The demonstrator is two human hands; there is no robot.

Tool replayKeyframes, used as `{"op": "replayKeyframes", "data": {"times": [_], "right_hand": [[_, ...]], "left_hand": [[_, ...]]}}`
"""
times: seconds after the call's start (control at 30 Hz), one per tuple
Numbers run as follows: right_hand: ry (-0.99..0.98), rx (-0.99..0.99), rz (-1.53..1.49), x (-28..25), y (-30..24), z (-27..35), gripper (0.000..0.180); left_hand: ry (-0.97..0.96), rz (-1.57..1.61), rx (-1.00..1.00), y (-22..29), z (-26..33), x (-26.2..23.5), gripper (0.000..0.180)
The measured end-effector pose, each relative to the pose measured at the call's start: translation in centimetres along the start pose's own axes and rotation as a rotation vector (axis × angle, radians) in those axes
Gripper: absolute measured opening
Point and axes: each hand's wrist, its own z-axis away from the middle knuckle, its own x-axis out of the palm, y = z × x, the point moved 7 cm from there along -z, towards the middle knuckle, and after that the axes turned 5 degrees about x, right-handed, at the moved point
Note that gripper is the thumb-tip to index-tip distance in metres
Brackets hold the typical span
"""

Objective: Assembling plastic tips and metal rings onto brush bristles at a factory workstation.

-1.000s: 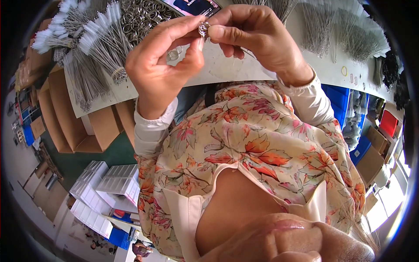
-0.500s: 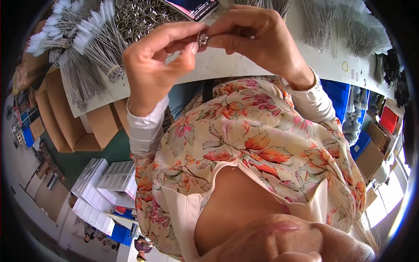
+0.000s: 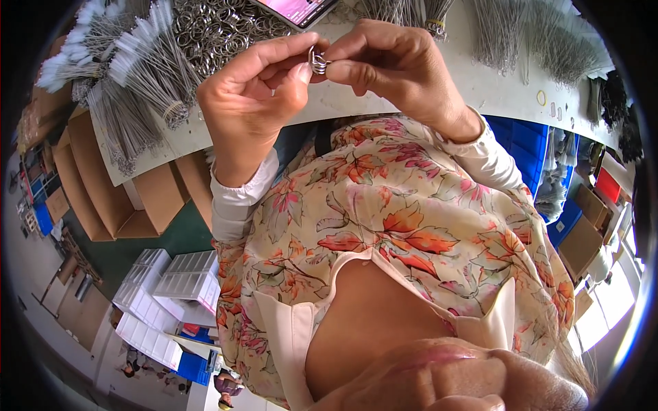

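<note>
Silver metal rings (image 3: 318, 63): small curved loops in a cluster, count unclear, held up to the right of the ring heap and slightly nearer the wearer.
Left hand (image 3: 255, 92): thumb and forefinger pinched the cluster from its left, right of the heap.
Right hand (image 3: 394, 65): thumb and forefinger pinched the cluster's other side, farther right of the heap.
Fingertip work: judged to be two-handed manipulation of the rings; whether joining or parting could not be told.
Next grip: judged to call for steady pressure from both pinches, smooth round metal being apt to slip.
Ring heap (image 3: 212, 41): glossy, loose, tangled circles.
Brush bundles (image 3: 152, 61): left of the heap; thin grey wire stems, fluffy white ends.
Phone (image 3: 296, 8): flat, lit screen, at the heap's right edge.
Worktable (image 3: 329, 104): pale, smooth, beneath the heap.
</note>
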Motion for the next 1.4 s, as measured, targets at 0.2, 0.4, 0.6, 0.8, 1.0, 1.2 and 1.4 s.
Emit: {"op": "replayKeyframes", "data": {"times": [0.2,0.4,0.6,0.8,1.0,1.2,1.4], "right_hand": [[0.007,-0.010,-0.075,0.4,0.4,0.1,0.015],[0.039,0.041,-0.252,0.1,1.0,0.1,0.016],[0.051,0.141,-0.048,-0.2,0.9,0.5,0.018],[-0.026,0.109,0.137,-0.6,-0.2,0.4,0.013],[0.013,-0.416,0.554,-0.4,-2.4,0.1,0.020],[0.134,-0.397,0.694,1.1,1.4,0.6,0.023],[0.106,-0.486,1.040,1.8,6.8,2.4,0.025]], "left_hand": [[0.035,0.085,-0.022,-0.5,-0.1,-0.1,0.025],[0.058,0.123,-0.051,-1.5,0.1,-0.2,0.024],[0.009,-0.002,0.108,-0.8,0.3,-0.2,0.026],[-0.129,-0.112,0.054,-0.7,-0.5,0.3,0.025],[-0.137,0.079,-0.251,-2.8,-1.3,0.0,0.022],[-0.130,-0.070,-0.222,-5.8,1.0,-2.1,0.027],[0.036,-0.914,-0.080,-1.5,0.1,-12.9,0.027]]}}
